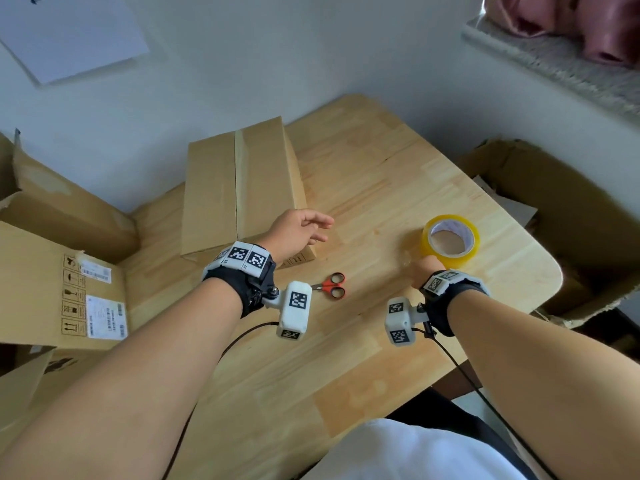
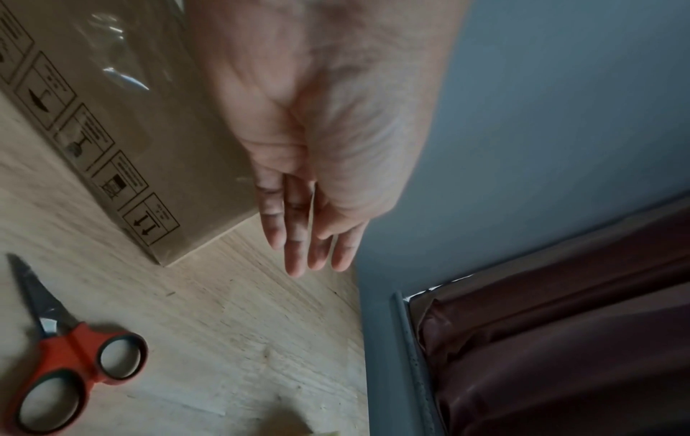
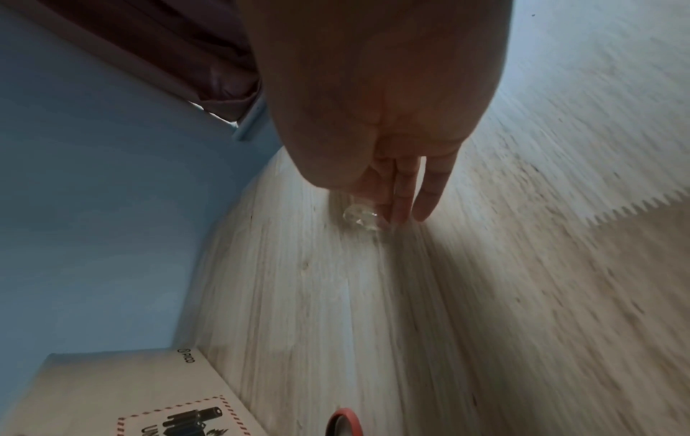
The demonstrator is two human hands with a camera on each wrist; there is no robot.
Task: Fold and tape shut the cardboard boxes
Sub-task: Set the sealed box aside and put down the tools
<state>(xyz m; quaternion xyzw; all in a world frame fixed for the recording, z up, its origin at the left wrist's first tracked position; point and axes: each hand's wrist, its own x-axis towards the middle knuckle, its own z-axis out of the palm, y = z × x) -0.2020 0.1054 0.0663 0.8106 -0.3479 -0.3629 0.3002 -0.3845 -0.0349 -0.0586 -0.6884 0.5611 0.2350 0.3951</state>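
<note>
A closed cardboard box (image 1: pixel 239 188) with a strip of clear tape along its top seam lies on the wooden table (image 1: pixel 381 174). My left hand (image 1: pixel 322 230) hovers open by the box's near right corner, its fingers (image 2: pixel 295 250) straight and holding nothing. A yellowish tape roll (image 1: pixel 450 240) lies flat to the right. My right hand (image 1: pixel 426 268) sits at the roll's near left side. In the right wrist view its straight fingers (image 3: pixel 403 194) touch a small crumpled bit of clear tape (image 3: pixel 360 216) on the table. Red-handled scissors (image 1: pixel 332 285) lie shut between my wrists.
Large opened cardboard boxes stand off the table on the left (image 1: pixel 62 271) and on the right (image 1: pixel 554 220). The wall runs right behind the table. A sill with a pink curtain (image 1: pixel 588 26) is at the upper right.
</note>
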